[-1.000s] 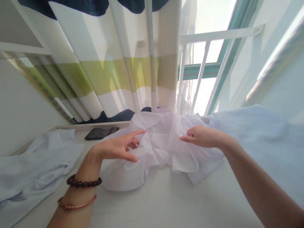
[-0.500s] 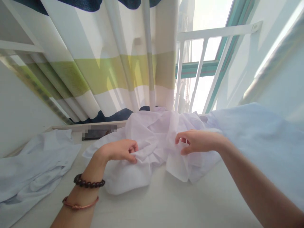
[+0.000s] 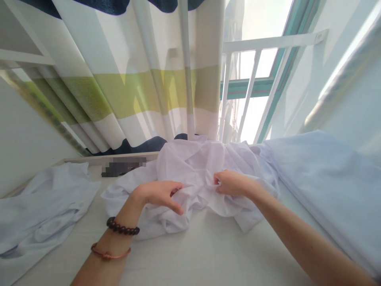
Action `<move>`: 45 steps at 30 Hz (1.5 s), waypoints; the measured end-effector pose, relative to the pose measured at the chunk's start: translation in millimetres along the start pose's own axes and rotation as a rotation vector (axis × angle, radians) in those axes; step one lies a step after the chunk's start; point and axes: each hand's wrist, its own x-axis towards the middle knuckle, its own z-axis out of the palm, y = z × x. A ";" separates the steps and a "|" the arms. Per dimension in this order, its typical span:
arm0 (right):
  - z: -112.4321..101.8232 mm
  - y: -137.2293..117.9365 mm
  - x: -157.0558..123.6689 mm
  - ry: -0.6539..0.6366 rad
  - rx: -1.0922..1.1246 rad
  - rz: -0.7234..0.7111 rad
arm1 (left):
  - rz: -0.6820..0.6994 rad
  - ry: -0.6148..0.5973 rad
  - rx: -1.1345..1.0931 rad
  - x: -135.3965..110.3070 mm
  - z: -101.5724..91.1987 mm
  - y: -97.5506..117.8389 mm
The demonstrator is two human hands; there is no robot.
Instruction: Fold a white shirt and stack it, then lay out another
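Crumpled wht cloth: bunched at ctr of frame on pale surface, below striped curtain.
L hand: held at cloth's L part, thumb & fingers spread apart.
R hand: held at cloth's R part, fingers curled twd thumb; whether fabric is pinched can't be told.
L wrist: beaded bracelet & copper bangle worn.
Lower L: rumpled lt garment laid.
R edge: bluish cloth spread.
Mid L: dark obj, pixelated.
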 end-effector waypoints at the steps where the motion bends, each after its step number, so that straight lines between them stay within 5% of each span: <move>1: -3.2 5.4 -1.4 0.008 -0.019 0.024 | -0.024 -0.009 0.018 -4.9 -4.1 -3.6; 6: -22.1 31.8 -10.4 0.104 -0.094 0.179 | -0.270 0.138 0.187 -31.7 -28.0 -22.9; 13: -35.8 17.5 -21.4 0.228 0.335 0.037 | -0.023 0.327 0.033 -29.9 -22.5 7.0; 15: -36.9 8.4 -24.5 0.220 0.399 -0.038 | 0.034 0.273 -0.068 -24.4 -15.6 17.8; 18: -35.7 0.1 -27.8 0.187 0.372 -0.128 | 0.089 0.030 -0.195 -17.7 -8.7 20.2; 21: -32.5 -2.9 -28.8 0.035 0.326 -0.166 | 0.110 -0.123 -0.260 -14.6 -7.3 12.3; 24: -29.9 -4.1 -28.2 -0.079 0.277 -0.166 | 0.113 -0.098 -0.237 -15.0 -9.2 6.9; 33: -29.1 -3.6 -25.7 -0.145 0.213 -0.184 | 0.056 0.014 -0.117 -14.9 -11.1 7.8; 45: -30.5 -2.5 -26.6 -0.148 0.209 -0.176 | 0.094 -0.072 -0.197 -16.0 -10.2 9.4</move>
